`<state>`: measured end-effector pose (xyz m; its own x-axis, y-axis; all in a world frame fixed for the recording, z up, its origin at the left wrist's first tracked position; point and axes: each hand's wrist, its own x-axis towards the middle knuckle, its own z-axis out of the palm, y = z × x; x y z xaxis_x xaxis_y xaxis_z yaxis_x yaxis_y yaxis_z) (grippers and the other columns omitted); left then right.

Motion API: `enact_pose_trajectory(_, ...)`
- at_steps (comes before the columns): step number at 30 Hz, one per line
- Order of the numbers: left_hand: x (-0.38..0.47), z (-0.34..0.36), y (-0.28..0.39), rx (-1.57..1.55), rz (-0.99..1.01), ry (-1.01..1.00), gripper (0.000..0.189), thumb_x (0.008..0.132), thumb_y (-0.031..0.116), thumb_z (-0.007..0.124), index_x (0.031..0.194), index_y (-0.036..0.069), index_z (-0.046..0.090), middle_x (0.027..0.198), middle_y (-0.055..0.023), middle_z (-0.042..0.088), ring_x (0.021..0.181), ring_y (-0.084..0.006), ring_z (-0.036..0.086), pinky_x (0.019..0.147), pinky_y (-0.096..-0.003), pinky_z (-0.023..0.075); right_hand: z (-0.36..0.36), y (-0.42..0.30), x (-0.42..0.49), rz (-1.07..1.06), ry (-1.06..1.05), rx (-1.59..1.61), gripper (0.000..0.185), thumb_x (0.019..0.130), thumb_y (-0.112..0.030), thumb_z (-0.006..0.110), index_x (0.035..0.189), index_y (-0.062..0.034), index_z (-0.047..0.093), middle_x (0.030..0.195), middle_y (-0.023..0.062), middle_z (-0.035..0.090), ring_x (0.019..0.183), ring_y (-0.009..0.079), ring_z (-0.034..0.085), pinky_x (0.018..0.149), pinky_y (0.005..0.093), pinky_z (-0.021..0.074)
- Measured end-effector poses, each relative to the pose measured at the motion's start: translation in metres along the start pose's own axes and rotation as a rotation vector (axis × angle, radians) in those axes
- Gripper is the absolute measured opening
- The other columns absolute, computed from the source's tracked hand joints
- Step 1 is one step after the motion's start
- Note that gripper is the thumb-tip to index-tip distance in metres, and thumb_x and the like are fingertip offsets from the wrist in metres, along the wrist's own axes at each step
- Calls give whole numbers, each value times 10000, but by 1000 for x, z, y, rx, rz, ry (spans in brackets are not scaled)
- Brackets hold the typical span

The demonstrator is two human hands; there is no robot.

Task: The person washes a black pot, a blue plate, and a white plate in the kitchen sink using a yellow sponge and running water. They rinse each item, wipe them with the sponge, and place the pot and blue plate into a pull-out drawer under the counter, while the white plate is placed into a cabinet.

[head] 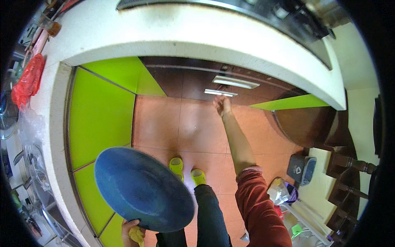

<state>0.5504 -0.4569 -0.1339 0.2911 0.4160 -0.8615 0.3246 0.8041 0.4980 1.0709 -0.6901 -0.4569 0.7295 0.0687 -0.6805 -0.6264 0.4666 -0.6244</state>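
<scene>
My left hand (131, 230) grips the lower edge of a large blue pan (143, 188), seen from its broad round face, with a yellow cloth (136, 235) bunched in the same hand. The pan is tilted and covers part of the floor and one leg. My right hand (222, 105) reaches forward with bent fingers, close to the lower metal drawer handle (220, 92); whether it touches the handle I cannot tell. The upper handle (236, 82) lies just beyond, on the dark cabinet front.
A white countertop (185, 27) curves ahead and to the left, with a black cooktop (262, 18) on it. Green cabinet doors (101, 120) stand left. A red plastic bag (30, 80) lies on the left counter. A grey bin (301, 169) and a white rack (305, 220) are at right.
</scene>
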Motion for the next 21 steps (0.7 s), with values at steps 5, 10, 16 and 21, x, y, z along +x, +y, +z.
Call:
enact_pose_trajectory(5,62,-4,-33,88,-132,-19,476,678,-4,640,1125,-67,490,872,-215,618,481,-306,590,393,-350,513,-9,16,25,-109,-98,273,200,769,74,519,841,-103,461,848,63,571,914,206,608,895,414,503)
enact_pose_trajectory(10,85,-6,-42,191,-200,-96,614,678,-35,662,1248,2,436,1042,-175,591,718,-273,645,535,-344,559,-13,39,-6,-125,-25,374,113,810,42,472,899,-27,484,865,103,599,876,205,618,933,376,513)
enact_pose_trajectory(16,68,10,-40,220,-155,-49,516,713,-7,645,1177,-8,419,802,-207,610,395,-315,562,330,-380,493,-69,92,-84,64,175,238,321,835,28,380,1125,-86,458,868,51,519,780,180,573,800,332,571)
enact_pose_trajectory(21,45,13,-32,173,-147,-52,499,716,-21,638,1167,5,425,793,-180,608,401,-305,563,340,-377,498,-104,131,-155,77,224,232,217,891,-96,450,1083,-139,540,1011,39,599,899,191,579,837,348,521)
